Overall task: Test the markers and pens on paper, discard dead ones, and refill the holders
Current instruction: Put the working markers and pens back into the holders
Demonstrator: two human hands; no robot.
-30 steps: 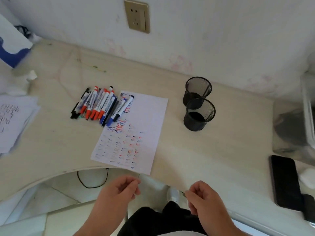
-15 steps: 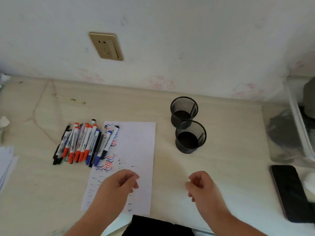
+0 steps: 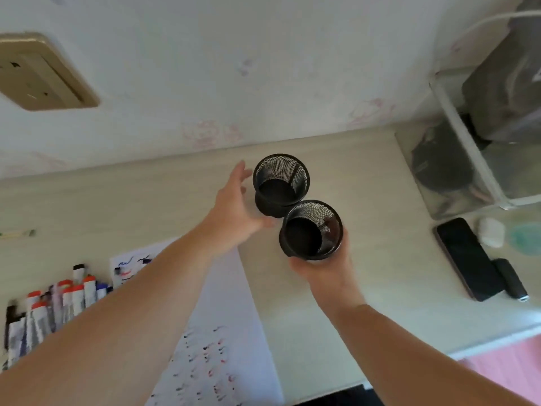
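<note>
Two black mesh pen holders stand close together on the desk. My right hand [image 3: 320, 266] grips the nearer holder [image 3: 311, 230] from below and the right, fingers curled round its wall. My left hand [image 3: 234, 212] is spread beside the farther holder [image 3: 281, 184], fingers straight, just left of its wall; whether it touches I cannot tell. A row of red, blue and black markers [image 3: 49, 309] lies at the left edge. The white test paper [image 3: 222, 326] with coloured scribbles lies under my left forearm.
A black phone [image 3: 467, 257] and a small dark stick lie at the right. A clear plastic box [image 3: 480, 148] with dark things stands at the back right. A wall socket [image 3: 44, 74] is at the upper left. The desk edge runs along the lower right.
Both hands have reached forward from the desk's front edge to the holders. My right hand has taken hold of the nearer holder. The camera has moved closer and turned right.
</note>
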